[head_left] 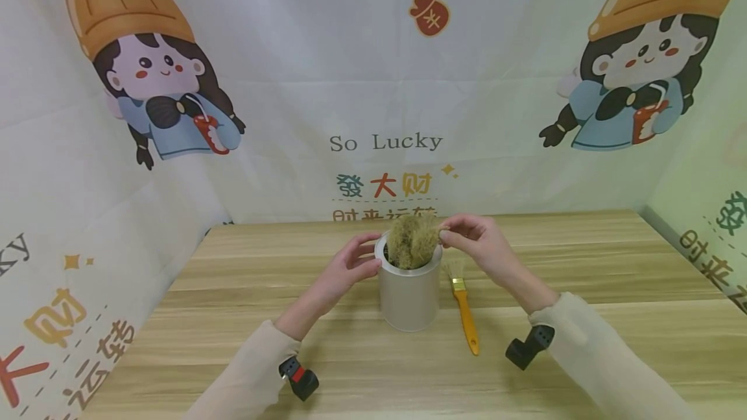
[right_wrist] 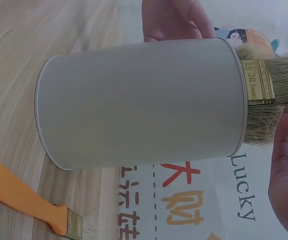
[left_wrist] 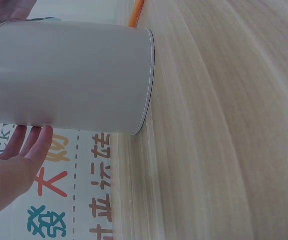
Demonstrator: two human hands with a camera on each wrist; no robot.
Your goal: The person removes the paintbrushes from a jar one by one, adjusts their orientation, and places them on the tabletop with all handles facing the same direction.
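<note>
A pale grey can point(head_left: 410, 300) stands upright on the wooden table, with several paintbrushes point(head_left: 411, 242) in it, bristles up. My left hand point(head_left: 344, 269) holds the can's left side near the rim, fingers at the back and thumb in front. On the other side, my right hand point(head_left: 487, 245) pinches the edge of the bristles between thumb and fingers. The right wrist view shows the gold metal band point(right_wrist: 257, 81) of one brush above the rim. The handles inside the can are hidden.
Just right of the can lies a loose paintbrush point(head_left: 465, 313) with an orange handle, bristles pointing away. A printed white cloth point(head_left: 385, 83) hangs behind the wooden table point(head_left: 233, 290) and along both sides.
</note>
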